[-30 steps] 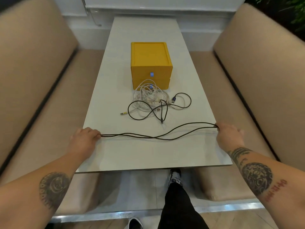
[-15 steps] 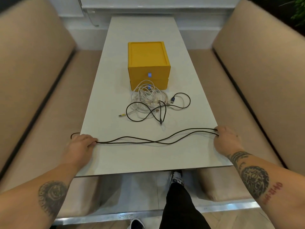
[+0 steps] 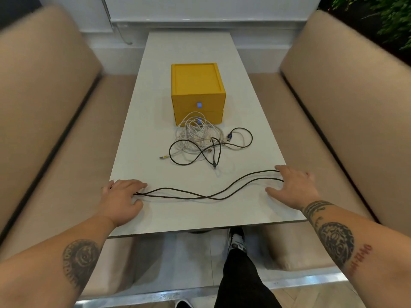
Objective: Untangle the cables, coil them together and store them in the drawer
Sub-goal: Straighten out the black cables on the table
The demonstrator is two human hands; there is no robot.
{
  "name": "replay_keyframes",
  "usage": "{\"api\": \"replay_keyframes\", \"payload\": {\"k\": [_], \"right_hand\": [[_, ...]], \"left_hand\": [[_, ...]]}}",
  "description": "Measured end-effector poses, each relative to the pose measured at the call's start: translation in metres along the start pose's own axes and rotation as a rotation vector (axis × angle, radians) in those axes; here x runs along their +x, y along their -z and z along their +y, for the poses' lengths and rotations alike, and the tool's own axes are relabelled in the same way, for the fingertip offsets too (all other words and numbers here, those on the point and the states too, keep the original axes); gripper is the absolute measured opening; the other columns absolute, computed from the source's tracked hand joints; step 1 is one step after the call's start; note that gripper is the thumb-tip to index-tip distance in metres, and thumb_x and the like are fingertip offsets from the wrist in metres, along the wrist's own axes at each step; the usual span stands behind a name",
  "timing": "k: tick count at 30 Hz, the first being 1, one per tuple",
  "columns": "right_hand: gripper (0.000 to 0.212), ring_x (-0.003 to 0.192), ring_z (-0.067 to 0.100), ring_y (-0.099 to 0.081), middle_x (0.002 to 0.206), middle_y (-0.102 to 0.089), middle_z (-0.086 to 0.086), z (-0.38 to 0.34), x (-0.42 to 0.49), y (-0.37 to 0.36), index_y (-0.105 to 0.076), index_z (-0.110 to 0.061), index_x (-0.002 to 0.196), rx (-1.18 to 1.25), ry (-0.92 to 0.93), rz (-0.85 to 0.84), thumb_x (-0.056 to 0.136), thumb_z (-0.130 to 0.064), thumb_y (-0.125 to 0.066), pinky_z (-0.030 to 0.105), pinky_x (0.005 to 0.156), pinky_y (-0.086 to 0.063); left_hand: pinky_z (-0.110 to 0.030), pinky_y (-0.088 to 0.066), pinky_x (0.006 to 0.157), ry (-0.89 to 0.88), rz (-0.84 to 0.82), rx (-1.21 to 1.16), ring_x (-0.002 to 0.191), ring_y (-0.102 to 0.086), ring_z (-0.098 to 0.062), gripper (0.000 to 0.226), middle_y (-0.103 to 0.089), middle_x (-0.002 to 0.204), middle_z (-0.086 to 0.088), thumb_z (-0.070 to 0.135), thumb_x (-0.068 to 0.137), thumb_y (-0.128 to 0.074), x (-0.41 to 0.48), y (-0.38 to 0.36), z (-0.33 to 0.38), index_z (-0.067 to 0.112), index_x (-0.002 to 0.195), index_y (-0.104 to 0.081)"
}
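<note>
A beige padded bench (image 3: 44,107) flanks the left of a long pale table (image 3: 189,52) that runs toward a white wall. Our left hand (image 3: 121,196) lies flat near the table's left edge, fingers straight and slightly apart, pressing one end of a doubled black cable (image 3: 200,195). The cable snakes across to our right hand (image 3: 293,185), whose fingers are spread loosely over the other end. Farther back between them, a tangle of white and black cables (image 3: 200,138) lies against the front of a yellow drawer box (image 3: 195,83), both drawers closed. A second bench (image 3: 355,96) and dark foliage (image 3: 389,18) close the right. The upper drawer carries a small blue tag (image 3: 199,105), unreadable; red tattooed lettering (image 3: 361,258) on our right forearm is too blurred to read.
</note>
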State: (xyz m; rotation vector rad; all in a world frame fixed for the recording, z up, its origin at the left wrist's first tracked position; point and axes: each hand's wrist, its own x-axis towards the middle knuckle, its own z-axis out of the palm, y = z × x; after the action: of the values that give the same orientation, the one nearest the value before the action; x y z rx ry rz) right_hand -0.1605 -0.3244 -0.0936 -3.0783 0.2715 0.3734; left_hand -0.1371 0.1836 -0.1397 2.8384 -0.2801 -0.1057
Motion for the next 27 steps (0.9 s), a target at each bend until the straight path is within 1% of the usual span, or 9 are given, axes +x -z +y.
{"api": "replay_keyframes", "payload": {"k": [5,7,10,13,16,18,19,23,27], "right_hand": [[0.086,0.141,0.017,-0.039,0.158,-0.036,-0.009,-0.006,-0.001,0.014,-0.031,-0.032,0.152,-0.048,0.076,0.043,0.08,-0.076,-0.048,0.048,0.115,-0.018],[0.084,0.144,0.017,-0.035,0.16,-0.033,-0.009,-0.007,0.0,0.016,-0.031,-0.034,0.153,-0.027,0.081,0.009,0.083,-0.077,-0.047,0.047,0.117,-0.019],[0.066,0.149,0.02,-0.026,0.165,-0.022,-0.009,-0.003,0.003,0.011,-0.021,-0.038,0.157,-0.039,0.081,-0.1,0.098,-0.068,-0.028,0.049,0.119,-0.02],[0.052,0.152,0.023,-0.017,0.167,-0.009,-0.011,0.008,0.0,-0.003,-0.009,-0.039,0.159,-0.129,0.091,-0.154,0.108,-0.045,-0.019,0.05,0.119,-0.023],[0.055,0.153,0.023,-0.01,0.168,-0.004,-0.012,0.025,-0.009,-0.02,0.0,-0.038,0.159,-0.106,0.01,-0.149,0.109,-0.037,-0.023,0.051,0.119,-0.023],[0.056,0.154,0.024,-0.008,0.168,-0.003,-0.012,0.033,-0.011,-0.027,0.003,-0.037,0.159,-0.064,-0.038,-0.15,0.108,-0.038,-0.021,0.052,0.119,-0.023],[0.056,0.154,0.024,-0.007,0.168,-0.004,-0.011,0.034,-0.01,-0.03,0.003,-0.036,0.159,-0.043,-0.058,-0.148,0.108,-0.041,-0.019,0.053,0.119,-0.021],[0.062,0.154,0.024,-0.004,0.168,-0.004,-0.006,0.026,0.003,-0.028,-0.002,-0.026,0.16,0.057,-0.185,-0.082,0.104,-0.052,-0.012,0.057,0.121,-0.009],[0.069,0.153,0.024,-0.009,0.168,-0.01,-0.002,0.01,0.008,-0.014,-0.005,-0.024,0.16,0.05,-0.086,0.054,0.1,-0.055,-0.019,0.06,0.119,-0.003]], "left_hand": [[-0.046,-0.021,0.119,0.018,-0.081,0.003,0.13,-0.048,-0.015,0.061,-0.059,0.135,0.018,0.05,0.073,-0.042,0.005,0.008,0.015,0.04,0.129,-0.064],[-0.045,-0.026,0.116,0.01,-0.107,0.001,0.129,-0.049,-0.014,0.064,-0.059,0.135,0.02,0.064,0.073,-0.036,0.007,0.007,0.016,0.045,0.128,-0.063],[-0.042,-0.036,0.105,-0.024,-0.163,0.017,0.128,-0.049,-0.014,0.059,-0.057,0.137,0.023,0.076,0.083,-0.031,0.008,0.003,0.016,0.053,0.128,-0.062],[-0.04,-0.032,0.105,-0.007,-0.17,0.02,0.132,-0.042,-0.015,0.033,-0.053,0.142,0.019,0.06,0.098,-0.048,0.008,0.0,0.02,0.056,0.127,-0.061],[-0.04,-0.034,0.102,-0.065,-0.144,0.018,0.128,-0.045,-0.016,0.034,-0.056,0.139,0.016,0.064,0.094,-0.051,0.01,-0.005,0.027,0.053,0.123,-0.066],[-0.04,-0.038,0.096,-0.122,-0.1,0.01,0.121,-0.052,-0.018,0.041,-0.064,0.13,0.015,0.069,0.089,-0.047,0.014,-0.012,0.035,0.05,0.116,-0.071],[-0.04,-0.039,0.094,-0.122,-0.072,0.002,0.118,-0.055,-0.018,0.036,-0.066,0.126,0.015,0.066,0.089,-0.052,0.017,-0.014,0.039,0.048,0.113,-0.073],[-0.038,-0.039,0.086,-0.111,0.011,-0.015,0.109,-0.06,-0.021,0.014,-0.072,0.114,0.014,0.039,0.088,-0.075,0.03,-0.017,0.059,0.039,0.102,-0.079],[-0.034,-0.039,0.078,-0.133,0.033,-0.012,0.099,-0.063,-0.021,0.01,-0.075,0.1,0.016,0.036,0.087,-0.077,0.04,-0.017,0.066,0.036,0.097,-0.08]]}}
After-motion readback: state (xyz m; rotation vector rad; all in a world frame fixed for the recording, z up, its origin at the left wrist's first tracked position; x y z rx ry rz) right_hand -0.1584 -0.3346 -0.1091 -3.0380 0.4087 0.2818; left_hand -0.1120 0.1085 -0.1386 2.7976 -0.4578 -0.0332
